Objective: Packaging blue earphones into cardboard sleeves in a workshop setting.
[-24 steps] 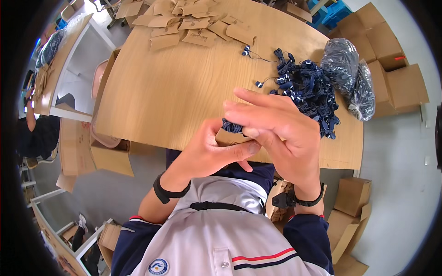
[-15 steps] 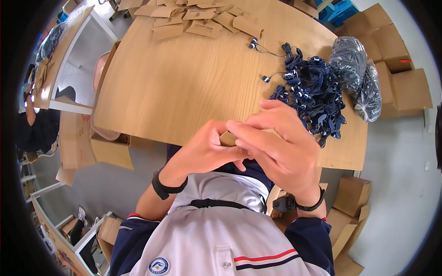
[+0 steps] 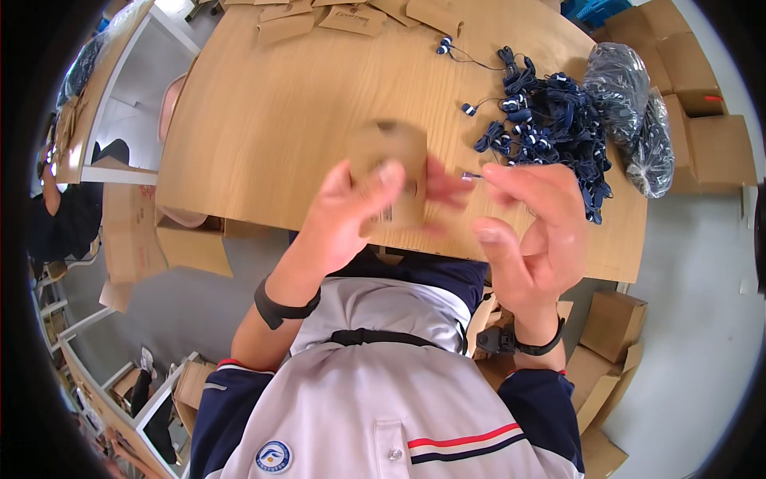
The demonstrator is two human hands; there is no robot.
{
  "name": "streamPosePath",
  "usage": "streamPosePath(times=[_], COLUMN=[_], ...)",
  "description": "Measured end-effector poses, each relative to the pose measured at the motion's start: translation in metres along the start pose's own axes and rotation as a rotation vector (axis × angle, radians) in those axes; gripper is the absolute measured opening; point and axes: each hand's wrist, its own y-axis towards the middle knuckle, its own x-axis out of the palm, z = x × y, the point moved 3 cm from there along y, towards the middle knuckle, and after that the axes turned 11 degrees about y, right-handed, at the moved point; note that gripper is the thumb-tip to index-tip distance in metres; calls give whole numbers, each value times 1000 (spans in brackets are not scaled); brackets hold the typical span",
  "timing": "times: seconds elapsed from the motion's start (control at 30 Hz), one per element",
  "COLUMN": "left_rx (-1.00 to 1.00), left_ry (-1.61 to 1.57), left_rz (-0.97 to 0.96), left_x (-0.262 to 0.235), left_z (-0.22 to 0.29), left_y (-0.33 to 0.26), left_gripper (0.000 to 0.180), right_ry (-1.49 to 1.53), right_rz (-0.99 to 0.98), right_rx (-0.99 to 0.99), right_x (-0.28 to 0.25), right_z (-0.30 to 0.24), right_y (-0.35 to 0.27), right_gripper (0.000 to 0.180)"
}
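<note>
My left hand (image 3: 339, 219) grips a small brown cardboard pillow box (image 3: 411, 152), thumb across its face and fingers behind it. The box stands upright above the front part of the table and is smeared by motion. To its right, my right hand (image 3: 550, 231) is held up, thumb and fingers apart, with nothing seen between them. Just past its index fingertip an earbud (image 3: 468, 176) shows; whether they touch I cannot tell. Behind this hand lies a tangled heap of dark blue wired earphones (image 3: 558, 112), partly covered by it.
Several flat pillow boxes (image 3: 351, 20) lie at the table's far edge. Clear plastic bags (image 3: 618, 88) with dark contents sit right of the earphones. Open cartons (image 3: 678, 68) stand beyond the wooden table (image 3: 263, 136) on the right. At far left a person (image 3: 68, 215) sits by another table.
My hands were together around the box at the table's front edge. Now the left has raised and turned it, while the right has let go and moved right, its fingers opening.
</note>
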Motion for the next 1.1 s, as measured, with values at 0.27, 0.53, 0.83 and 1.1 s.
streamPosePath(times=[0.27, 0.53, 0.83, 1.1], left_rx=[19, 854, 699, 679], left_ry=[-22, 828, 805, 832], left_rz=[31, 364, 104, 377], left_x=[47, 58, 49, 50], left_z=[40, 59, 65, 71], left_y=[25, 2, 6, 5], left_gripper=[59, 28, 35, 30], right_ry=[61, 482, 735, 945], right_rz=[219, 434, 541, 489], right_rx=[-199, -330, 2, 52], right_x=[20, 18, 14, 24], right_z=[-6, -20, -16, -17], right_y=[3, 14, 8, 15], right_gripper=[28, 17, 25, 21])
